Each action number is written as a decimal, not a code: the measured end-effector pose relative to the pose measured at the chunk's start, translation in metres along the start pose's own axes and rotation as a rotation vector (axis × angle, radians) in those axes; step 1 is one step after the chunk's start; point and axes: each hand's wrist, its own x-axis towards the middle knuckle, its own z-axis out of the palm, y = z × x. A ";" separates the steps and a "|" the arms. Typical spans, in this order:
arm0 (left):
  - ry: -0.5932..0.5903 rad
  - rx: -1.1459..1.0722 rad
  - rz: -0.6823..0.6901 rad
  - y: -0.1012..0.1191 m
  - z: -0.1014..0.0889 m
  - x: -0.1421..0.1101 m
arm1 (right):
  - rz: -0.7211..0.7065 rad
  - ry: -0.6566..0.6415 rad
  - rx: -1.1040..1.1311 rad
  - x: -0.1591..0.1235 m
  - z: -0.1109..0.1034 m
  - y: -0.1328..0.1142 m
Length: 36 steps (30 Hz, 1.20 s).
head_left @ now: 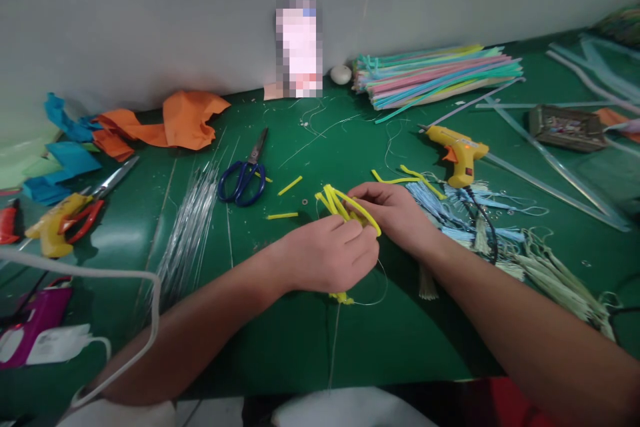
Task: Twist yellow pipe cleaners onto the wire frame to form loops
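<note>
Near the middle of the green table, my left hand is closed around a small bundle of bent yellow pipe cleaners. Loops of it stick up above the fingers, and a yellow end shows below the fist with a thin wire trailing down. My right hand meets the bundle from the right, fingers curled by one curved strand; its fingertips are partly hidden behind my left hand. Cut yellow pieces lie to the left, and longer yellow strands lie just beyond my right hand.
Blue-handled scissors and clear thin rods lie left. Right are a yellow glue gun, blue tassels and a small box. Colourful pipe cleaners lie behind, beside a phone. A white cable crosses my left arm.
</note>
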 end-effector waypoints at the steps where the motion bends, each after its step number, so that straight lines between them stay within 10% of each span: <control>1: -0.003 0.000 0.024 0.001 -0.001 0.001 | 0.007 -0.003 -0.001 0.000 0.000 0.000; 6: 0.069 -0.054 0.093 0.008 -0.003 0.003 | 0.005 0.007 0.003 0.002 -0.001 0.001; 22: 0.798 -0.652 -0.961 -0.031 0.051 -0.042 | 0.021 0.086 0.104 0.002 -0.004 0.002; 29: 0.339 -1.330 -1.229 -0.033 0.055 -0.034 | 0.026 0.061 0.116 0.001 -0.002 -0.001; 36: 0.377 -1.585 -1.105 -0.033 0.055 -0.036 | 0.010 0.050 0.118 0.002 -0.002 0.000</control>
